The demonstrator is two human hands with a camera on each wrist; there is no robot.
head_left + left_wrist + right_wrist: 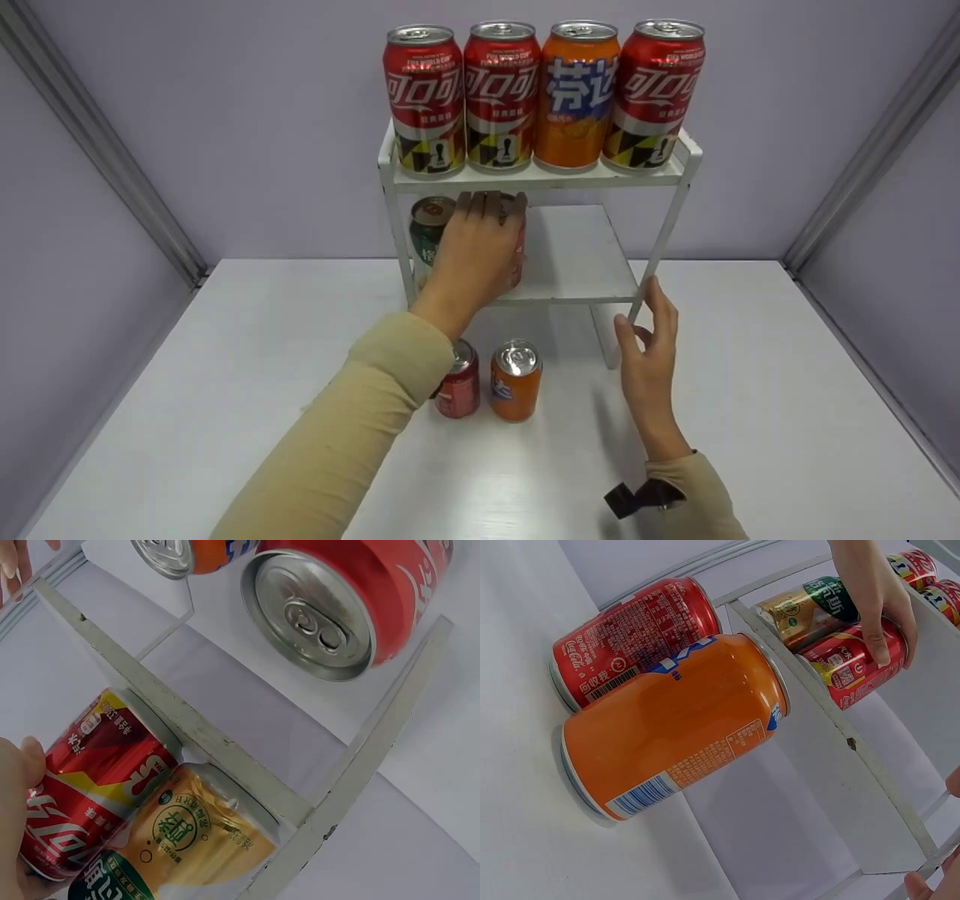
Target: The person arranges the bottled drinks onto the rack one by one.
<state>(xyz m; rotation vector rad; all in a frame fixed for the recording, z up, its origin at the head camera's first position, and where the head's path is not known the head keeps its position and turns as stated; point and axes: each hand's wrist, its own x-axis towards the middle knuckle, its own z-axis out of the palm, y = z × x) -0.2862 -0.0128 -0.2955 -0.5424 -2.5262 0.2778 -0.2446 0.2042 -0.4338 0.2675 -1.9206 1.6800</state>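
head: left hand (477, 253) grips glossy red can (517, 271)

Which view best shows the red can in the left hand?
The left wrist view: there the red can is large, its label mostly clear. The head view has it mostly behind the left hand; the right wrist view shows it smaller, partly covered.

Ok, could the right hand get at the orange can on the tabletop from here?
Probably yes: the orange can stands in front of the shelf, red can on its left, right side unobstructed. The right hand would likely just need to clear the shelf leg.
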